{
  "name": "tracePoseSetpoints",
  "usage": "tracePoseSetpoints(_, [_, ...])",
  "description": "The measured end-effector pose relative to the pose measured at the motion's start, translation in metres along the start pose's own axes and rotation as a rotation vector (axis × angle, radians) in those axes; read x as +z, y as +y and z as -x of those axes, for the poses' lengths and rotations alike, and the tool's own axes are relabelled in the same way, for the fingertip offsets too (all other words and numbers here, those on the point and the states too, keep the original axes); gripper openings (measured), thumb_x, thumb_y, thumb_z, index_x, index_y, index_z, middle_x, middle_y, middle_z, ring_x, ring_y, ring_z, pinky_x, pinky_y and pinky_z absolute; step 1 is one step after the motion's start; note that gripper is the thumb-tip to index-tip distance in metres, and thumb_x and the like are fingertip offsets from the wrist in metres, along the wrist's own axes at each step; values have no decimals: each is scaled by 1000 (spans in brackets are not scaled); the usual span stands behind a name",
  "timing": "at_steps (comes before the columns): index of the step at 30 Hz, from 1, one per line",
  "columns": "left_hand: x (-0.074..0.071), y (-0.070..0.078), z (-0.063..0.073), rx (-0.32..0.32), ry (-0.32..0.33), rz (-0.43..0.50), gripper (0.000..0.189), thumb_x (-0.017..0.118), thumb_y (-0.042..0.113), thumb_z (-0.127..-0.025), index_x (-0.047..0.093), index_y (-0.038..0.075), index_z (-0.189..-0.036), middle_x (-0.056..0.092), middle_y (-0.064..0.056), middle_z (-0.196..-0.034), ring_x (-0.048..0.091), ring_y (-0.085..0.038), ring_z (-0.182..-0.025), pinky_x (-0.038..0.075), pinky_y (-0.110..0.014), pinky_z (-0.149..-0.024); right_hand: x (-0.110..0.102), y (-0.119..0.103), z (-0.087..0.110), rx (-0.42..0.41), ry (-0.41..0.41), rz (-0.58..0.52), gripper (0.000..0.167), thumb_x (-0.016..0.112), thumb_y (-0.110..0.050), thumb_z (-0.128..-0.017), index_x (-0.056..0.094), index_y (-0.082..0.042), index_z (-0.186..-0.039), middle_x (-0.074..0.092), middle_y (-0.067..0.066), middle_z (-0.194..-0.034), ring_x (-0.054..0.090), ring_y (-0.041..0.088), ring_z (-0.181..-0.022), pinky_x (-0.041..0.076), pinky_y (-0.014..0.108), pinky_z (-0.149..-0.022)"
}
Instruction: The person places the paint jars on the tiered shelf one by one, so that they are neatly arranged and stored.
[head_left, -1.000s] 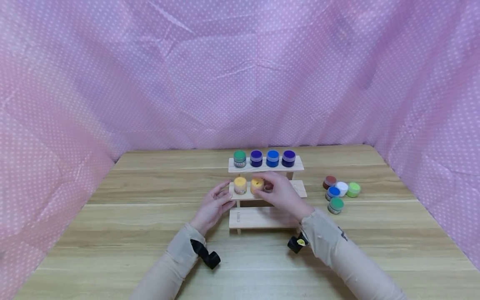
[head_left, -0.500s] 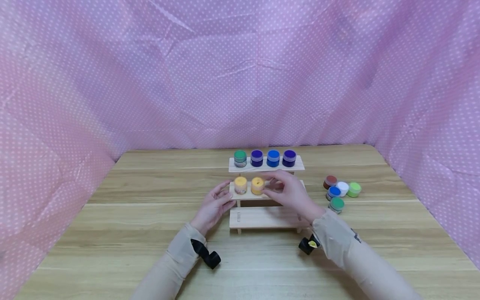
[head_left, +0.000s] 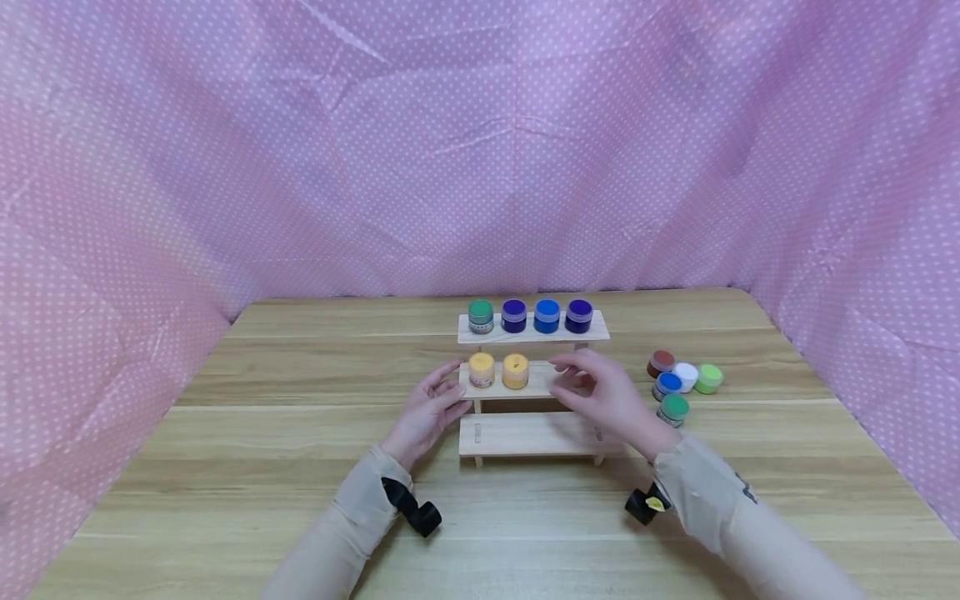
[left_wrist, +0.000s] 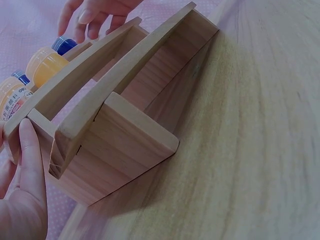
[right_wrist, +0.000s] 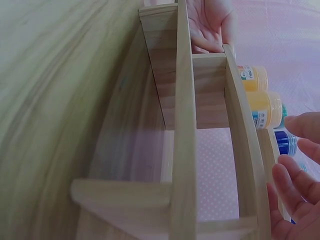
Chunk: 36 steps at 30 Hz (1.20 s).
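Observation:
A three-tier wooden display stand [head_left: 534, 435] stands on the table. Two yellow paint jars [head_left: 482, 370] sit side by side on the left half of its middle tier. Thumb and fingers of my left hand [head_left: 424, 413] hold that tier's left end; in the left wrist view one finger [left_wrist: 31, 155] lies against the shelf end. My right hand [head_left: 603, 396] hovers over the right part of the middle tier, fingers relaxed with nothing in them, apart from the right-hand yellow jar [right_wrist: 264, 109]. The top tier carries a green jar [head_left: 481, 317], a blue jar [head_left: 547, 317] and two purple jars [head_left: 513, 317].
Right of the stand, loose jars cluster on the wooden table [head_left: 225, 467]: brown [head_left: 661, 363], white [head_left: 685, 377], light green [head_left: 708, 378], blue [head_left: 667, 385] and green [head_left: 672, 410]. A pink dotted cloth [head_left: 480, 167] hangs behind the table and along its sides.
My right hand has let go of the right-hand yellow jar and moved right, away from it. That jar stays on the middle tier. My left hand keeps its place.

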<state>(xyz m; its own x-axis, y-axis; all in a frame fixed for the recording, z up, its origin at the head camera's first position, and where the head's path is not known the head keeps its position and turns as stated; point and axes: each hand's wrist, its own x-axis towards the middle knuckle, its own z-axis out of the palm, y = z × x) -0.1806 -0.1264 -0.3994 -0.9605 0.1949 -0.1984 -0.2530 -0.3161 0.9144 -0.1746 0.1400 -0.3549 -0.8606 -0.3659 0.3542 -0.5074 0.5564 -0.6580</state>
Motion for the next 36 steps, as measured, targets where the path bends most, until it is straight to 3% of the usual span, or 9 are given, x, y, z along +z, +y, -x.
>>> tracePoseSetpoints(8, [-1,-4,1,-2,2,8,57,44,-7,-94,24,0,-147,52,3,-91,58,-6,-76,55,-19,-78,-9,7,17,92,-8,-13,34,72,-8,-83,64,-7,-116,65,5,-102,63,17,-90,57,36,-82])
tracePoseSetpoints(14, [0,-4,1,-3,9,11,57,44,-8,-94,25,0,-147,52,2,-91,59,-7,-76,55,-19,-78,-15,16,27,37,56,31,36,74,-3,-79,65,-5,-114,67,6,-105,65,16,-87,56,30,-79])
tracePoseSetpoints(21, [-1,0,2,2,11,2,57,45,-6,-94,26,1,-147,52,2,-91,59,-6,-76,55,-19,-79,-25,24,34,-31,148,49,36,76,4,-73,67,-2,-108,69,8,-98,64,16,-82,58,31,-73])
tracePoseSetpoints(28, [-1,0,2,5,-2,6,57,44,-6,-95,24,0,-147,52,2,-91,58,-6,-77,55,-19,-78,-36,35,43,-80,167,73,36,76,6,-71,67,1,-105,69,10,-94,62,12,-81,56,23,-71])
tracePoseSetpoints(36, [0,-1,1,5,-3,22,55,45,-6,-95,27,3,-147,51,2,-91,58,-5,-75,55,-19,-78,-50,56,60,-41,184,131,38,77,7,-69,66,3,-105,67,15,-97,54,-6,-80,51,12,-69])
